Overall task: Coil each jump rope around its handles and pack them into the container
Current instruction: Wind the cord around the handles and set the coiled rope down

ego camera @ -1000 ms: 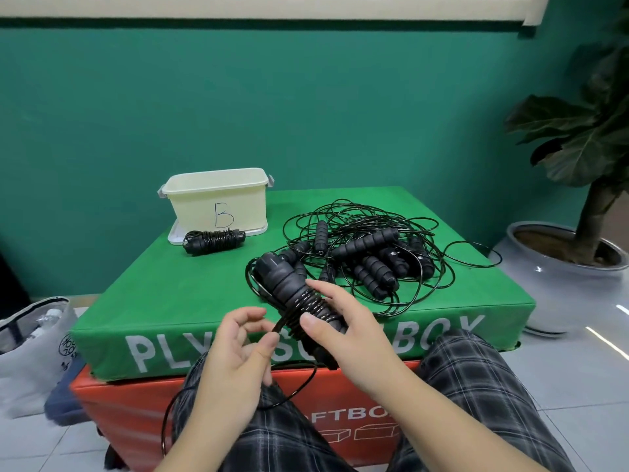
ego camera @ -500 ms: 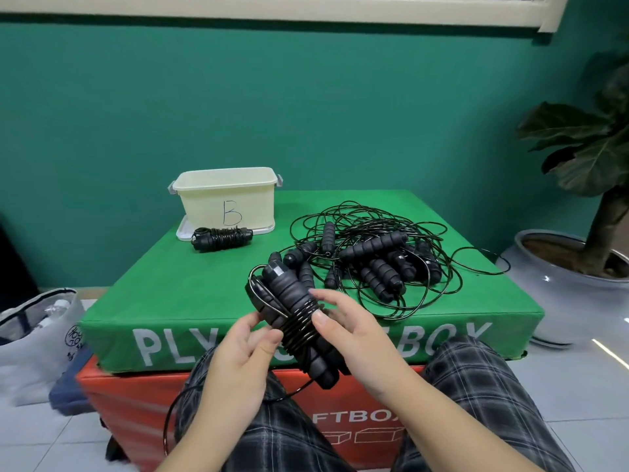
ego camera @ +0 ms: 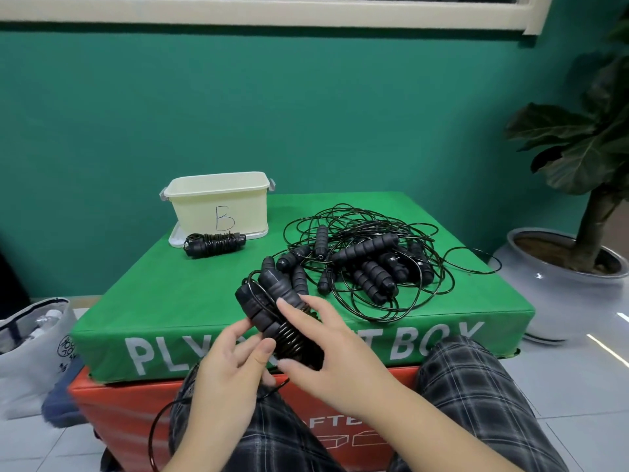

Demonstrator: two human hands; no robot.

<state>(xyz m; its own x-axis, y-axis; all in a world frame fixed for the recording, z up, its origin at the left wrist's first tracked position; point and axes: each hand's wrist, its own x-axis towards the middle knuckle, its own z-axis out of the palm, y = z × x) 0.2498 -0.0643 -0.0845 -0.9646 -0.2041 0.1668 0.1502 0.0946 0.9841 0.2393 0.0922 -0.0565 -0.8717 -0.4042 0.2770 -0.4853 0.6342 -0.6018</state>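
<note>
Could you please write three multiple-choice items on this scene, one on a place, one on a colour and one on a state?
1. Where does the finished coiled rope lie?
A. inside the container
B. on the green box in front of the container
C. on the floor

2. What colour is the container?
A. cream
B. red
C. blue

3. What is the right hand doing?
A. resting open on a knee
B. gripping the handles being wound
C. lifting the container

Answers: 1 B, it rests by the container's front wall; 2 A, its walls are pale cream; 3 B, its fingers curl round the half-wound bundle.
</note>
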